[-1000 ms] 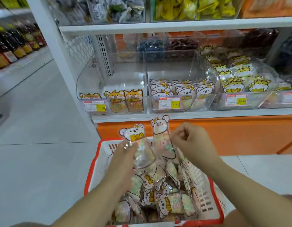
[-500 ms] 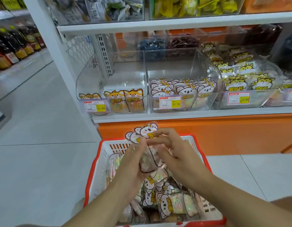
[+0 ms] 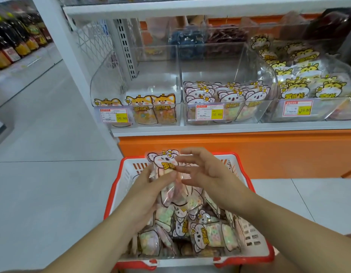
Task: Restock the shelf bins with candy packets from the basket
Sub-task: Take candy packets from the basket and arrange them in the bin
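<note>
A white basket with a red rim [image 3: 119, 186] stands on the floor below the shelf, holding several koala-shaped candy packets [image 3: 207, 236]. My left hand [image 3: 151, 190] grips a small stack of koala packets [image 3: 164, 164] upright over the basket. My right hand [image 3: 208, 172] is beside the stack with fingers spread, fingertips touching its top edge. On the shelf, the middle clear bin [image 3: 227, 115] holds koala packets, the left bin [image 3: 135, 115] holds three fox packets at its front, and the right bin [image 3: 308, 109] is piled with tiger packets.
An orange base panel [image 3: 249, 152] runs under the white shelf edge [image 3: 229, 129]. Yellow price tags [image 3: 210, 113] sit on the bin fronts. Bottles [image 3: 17, 42] line another shelf at far left across grey tiled floor [image 3: 42, 174]. An upper shelf board [image 3: 190, 6] overhangs the bins.
The two packets held apart, one in each hand, came together into one stack in my left hand. My right hand let go and opened its fingers beside the stack.
</note>
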`<action>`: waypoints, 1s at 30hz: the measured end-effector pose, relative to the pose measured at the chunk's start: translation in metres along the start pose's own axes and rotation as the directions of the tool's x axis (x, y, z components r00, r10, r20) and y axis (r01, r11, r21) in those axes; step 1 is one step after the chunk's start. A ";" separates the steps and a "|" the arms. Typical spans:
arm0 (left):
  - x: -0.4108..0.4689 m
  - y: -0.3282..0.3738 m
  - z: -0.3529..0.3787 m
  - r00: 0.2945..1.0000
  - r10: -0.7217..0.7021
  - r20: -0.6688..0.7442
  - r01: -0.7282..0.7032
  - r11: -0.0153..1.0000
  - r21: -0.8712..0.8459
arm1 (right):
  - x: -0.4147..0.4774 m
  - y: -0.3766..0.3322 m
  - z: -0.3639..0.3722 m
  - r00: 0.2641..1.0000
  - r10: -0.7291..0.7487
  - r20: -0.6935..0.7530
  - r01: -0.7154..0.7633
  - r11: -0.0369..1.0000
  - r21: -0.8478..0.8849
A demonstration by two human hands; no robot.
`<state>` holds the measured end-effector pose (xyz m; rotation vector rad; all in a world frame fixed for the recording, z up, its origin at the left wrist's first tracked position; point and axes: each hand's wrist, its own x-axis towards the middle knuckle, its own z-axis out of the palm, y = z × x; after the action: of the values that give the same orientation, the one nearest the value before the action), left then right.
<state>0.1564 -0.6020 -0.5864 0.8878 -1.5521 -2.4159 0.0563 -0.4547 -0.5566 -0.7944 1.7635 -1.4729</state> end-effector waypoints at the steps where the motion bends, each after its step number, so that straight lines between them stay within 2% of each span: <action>1: 0.001 0.002 -0.003 1.000 0.007 0.018 -0.008 1.000 0.013 | 0.004 0.002 0.000 0.999 -0.005 -0.051 0.004 1.000 -0.003; 3: -0.001 0.004 -0.007 1.000 0.017 0.015 -0.018 1.000 0.024 | 0.009 0.004 -0.003 0.987 0.033 -0.155 -0.054 0.990 -0.131; 4: -0.005 0.006 -0.007 0.999 0.036 0.013 -0.036 0.999 0.022 | 0.011 0.002 -0.003 0.985 0.098 -0.142 -0.121 0.978 -0.168; 6: -0.007 0.004 -0.007 0.998 0.029 0.053 -0.028 0.999 -0.025 | 0.013 0.000 -0.002 0.965 0.261 0.018 -0.261 0.965 -0.011; 8: -0.009 0.008 -0.005 0.993 0.020 0.115 -0.012 0.997 -0.071 | 0.011 -0.002 0.000 0.935 0.282 0.215 -0.319 0.933 0.164; 10: -0.009 0.012 -0.006 0.992 0.031 0.125 -0.017 0.994 -0.109 | 0.008 -0.005 0.002 0.948 0.219 0.232 -0.261 0.950 0.170; 14: -0.010 0.020 0.003 0.981 0.138 0.137 -0.147 0.987 0.063 | 0.005 -0.013 -0.008 0.995 0.095 0.044 -0.098 0.993 0.061; 16: -0.009 0.025 0.010 0.972 0.150 0.183 -0.168 0.982 0.088 | 0.006 -0.019 -0.015 1.000 0.026 -0.014 -0.026 0.999 0.045; 19: -0.009 0.039 0.019 0.958 0.196 0.210 -0.223 0.968 0.117 | 0.006 -0.026 -0.027 0.996 -0.076 -0.037 0.077 0.997 0.012; 22: -0.008 0.051 0.032 0.951 0.240 0.193 -0.268 0.954 0.135 | 0.005 -0.033 -0.039 0.993 -0.101 -0.055 0.101 0.995 -0.001; 26: 0.004 0.062 0.048 0.957 0.213 0.195 -0.246 0.955 0.164 | 0.004 -0.044 -0.056 0.988 -0.117 -0.103 0.114 0.993 -0.033; 30: 0.025 0.081 0.065 0.979 0.083 0.185 -0.120 0.973 0.195 | 0.010 -0.048 -0.067 0.987 -0.076 -0.143 0.102 0.978 0.180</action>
<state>0.0850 -0.5982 -0.5065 0.6202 -1.8888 -2.3478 -0.0031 -0.4331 -0.5030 -0.6983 1.6746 -1.7599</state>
